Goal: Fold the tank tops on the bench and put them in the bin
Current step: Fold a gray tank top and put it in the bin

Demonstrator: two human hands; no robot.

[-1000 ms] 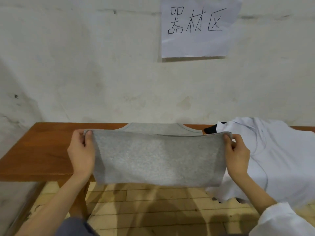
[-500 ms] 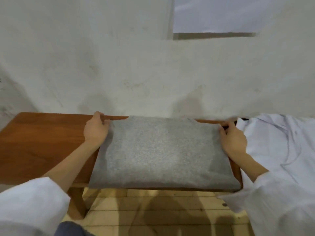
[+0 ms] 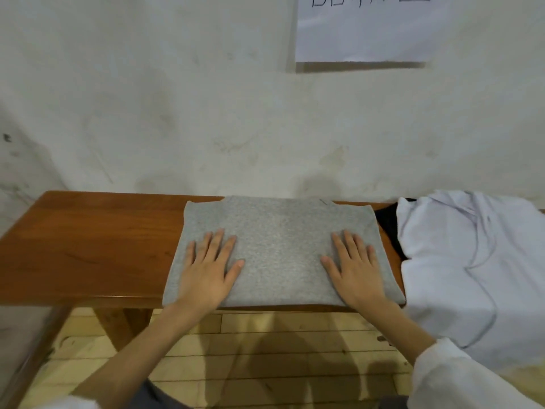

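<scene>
A grey tank top (image 3: 280, 231) lies folded in half on the wooden bench (image 3: 88, 240), its neckline toward the wall. My left hand (image 3: 208, 270) lies flat on its left part, fingers straight and spread. My right hand (image 3: 355, 270) lies flat on its right part in the same way. A white garment (image 3: 472, 261) is heaped on the bench to the right, draping over the front edge. A black garment (image 3: 390, 225) peeks out from under it. No bin is in view.
The bench stands against a white plaster wall with a paper sign (image 3: 359, 28) taped up high. Bare bench top stretches to the left of the grey top. Wooden floorboards (image 3: 265, 349) show below the bench.
The grey top was held up by its corners, then laid folded on the bench. Both hands let go of the far corners and now lie flat on the cloth nearer me.
</scene>
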